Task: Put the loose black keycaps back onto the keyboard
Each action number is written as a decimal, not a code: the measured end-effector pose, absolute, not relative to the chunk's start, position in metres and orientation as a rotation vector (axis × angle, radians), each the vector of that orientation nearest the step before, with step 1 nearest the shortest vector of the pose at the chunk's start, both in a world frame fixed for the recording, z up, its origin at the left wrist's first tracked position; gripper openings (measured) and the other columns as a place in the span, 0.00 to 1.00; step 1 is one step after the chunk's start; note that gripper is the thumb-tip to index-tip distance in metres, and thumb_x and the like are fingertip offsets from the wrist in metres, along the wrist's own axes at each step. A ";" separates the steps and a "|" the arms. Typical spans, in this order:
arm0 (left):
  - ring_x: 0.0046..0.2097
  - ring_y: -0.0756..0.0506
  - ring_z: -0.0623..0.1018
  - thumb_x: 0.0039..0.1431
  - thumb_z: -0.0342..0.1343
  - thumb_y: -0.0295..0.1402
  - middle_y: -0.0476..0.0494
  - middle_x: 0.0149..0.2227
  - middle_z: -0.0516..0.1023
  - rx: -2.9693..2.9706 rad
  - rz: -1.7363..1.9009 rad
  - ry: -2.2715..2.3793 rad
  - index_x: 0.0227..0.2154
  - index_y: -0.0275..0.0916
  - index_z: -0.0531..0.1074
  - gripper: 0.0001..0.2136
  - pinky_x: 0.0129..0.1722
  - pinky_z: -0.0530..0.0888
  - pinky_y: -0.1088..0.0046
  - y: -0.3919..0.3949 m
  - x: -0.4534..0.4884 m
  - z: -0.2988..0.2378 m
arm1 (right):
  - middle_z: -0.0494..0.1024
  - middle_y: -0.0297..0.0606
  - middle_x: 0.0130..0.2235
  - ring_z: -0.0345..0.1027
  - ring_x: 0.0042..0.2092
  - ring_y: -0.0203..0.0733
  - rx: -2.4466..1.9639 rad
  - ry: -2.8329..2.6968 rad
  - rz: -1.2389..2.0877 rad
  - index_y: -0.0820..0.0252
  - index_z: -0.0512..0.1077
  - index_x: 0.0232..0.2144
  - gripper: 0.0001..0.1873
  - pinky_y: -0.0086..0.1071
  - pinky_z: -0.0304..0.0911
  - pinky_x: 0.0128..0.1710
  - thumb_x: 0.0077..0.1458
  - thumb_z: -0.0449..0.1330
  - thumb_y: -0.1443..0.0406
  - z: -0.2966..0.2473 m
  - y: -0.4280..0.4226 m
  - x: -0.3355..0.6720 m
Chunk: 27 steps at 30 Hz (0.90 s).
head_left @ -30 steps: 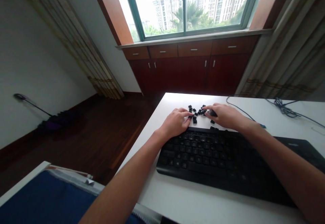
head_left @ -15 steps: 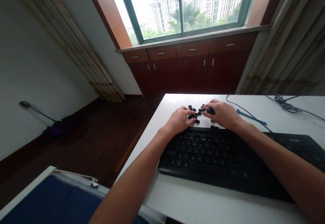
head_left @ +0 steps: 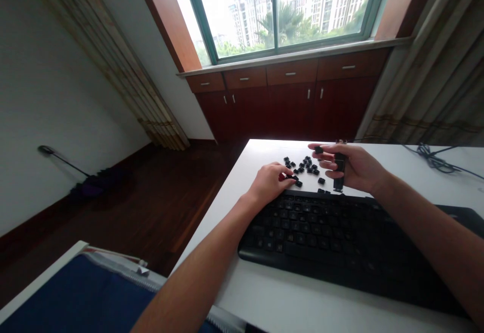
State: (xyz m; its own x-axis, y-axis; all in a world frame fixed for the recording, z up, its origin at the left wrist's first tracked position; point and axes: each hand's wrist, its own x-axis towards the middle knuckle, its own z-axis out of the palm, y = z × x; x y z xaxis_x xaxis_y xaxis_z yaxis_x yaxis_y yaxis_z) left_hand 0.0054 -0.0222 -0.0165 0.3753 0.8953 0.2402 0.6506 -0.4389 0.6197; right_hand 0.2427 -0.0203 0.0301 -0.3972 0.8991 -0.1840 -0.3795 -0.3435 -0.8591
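Loose black keycaps (head_left: 303,165) lie scattered on the white desk (head_left: 242,222), just beyond the top edge of a black keyboard (head_left: 313,235). My right hand (head_left: 351,167) is raised at the right of them, gripping a slim black tool (head_left: 339,168) upright, and a small black keycap (head_left: 318,149) sits at its index fingertip. My left hand (head_left: 269,184) rests at the near edge of the pile, its fingertips on or against keycaps. A small red spot (head_left: 282,177) shows by those fingers, too small to identify.
A tangled dark cable (head_left: 431,154) lies at the desk's far right. The desk's left edge drops to a dark wooden floor. A blue fabric seat (head_left: 75,297) sits at lower left. Red-brown cabinets (head_left: 291,106) stand beyond the desk, below a window.
My right hand has moved right, away from the keycaps, and turned, showing the black tool upright. More of the keycap pile is now uncovered. My left hand stays at the pile.
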 end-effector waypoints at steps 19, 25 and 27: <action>0.36 0.47 0.81 0.54 0.66 0.33 0.43 0.38 0.82 2.142 0.789 1.380 0.40 0.38 0.81 0.11 0.41 0.78 0.71 -0.027 0.007 -0.013 | 0.75 0.41 0.40 0.54 0.25 0.28 -1.141 -1.090 1.678 0.60 0.80 0.42 0.13 0.19 0.53 0.15 0.51 0.68 0.66 0.024 -0.016 0.234; 0.36 0.46 0.81 0.54 0.66 0.34 0.43 0.37 0.83 2.136 0.790 1.364 0.41 0.39 0.81 0.11 0.39 0.78 0.72 -0.024 0.005 -0.016 | 0.71 0.35 0.31 0.57 0.26 0.31 -1.301 -1.617 1.443 0.59 0.77 0.48 0.22 0.23 0.54 0.19 0.50 0.69 0.59 0.041 -0.031 0.225; 0.36 0.46 0.81 0.53 0.66 0.35 0.43 0.36 0.82 2.136 0.802 1.351 0.40 0.39 0.81 0.11 0.39 0.78 0.72 -0.023 0.004 -0.017 | 0.71 0.33 0.28 0.57 0.24 0.31 -1.364 -1.814 1.367 0.60 0.77 0.46 0.22 0.25 0.53 0.19 0.50 0.69 0.56 0.046 -0.036 0.225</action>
State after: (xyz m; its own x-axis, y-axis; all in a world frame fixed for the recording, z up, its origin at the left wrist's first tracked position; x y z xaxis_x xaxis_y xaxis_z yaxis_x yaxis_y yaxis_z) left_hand 0.0043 -0.0230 -0.0175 0.3393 0.9148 0.2189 0.6301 -0.3938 0.6693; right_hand 0.2249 -0.0358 0.0463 -0.3829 0.9068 -0.1762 0.4194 0.0008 -0.9078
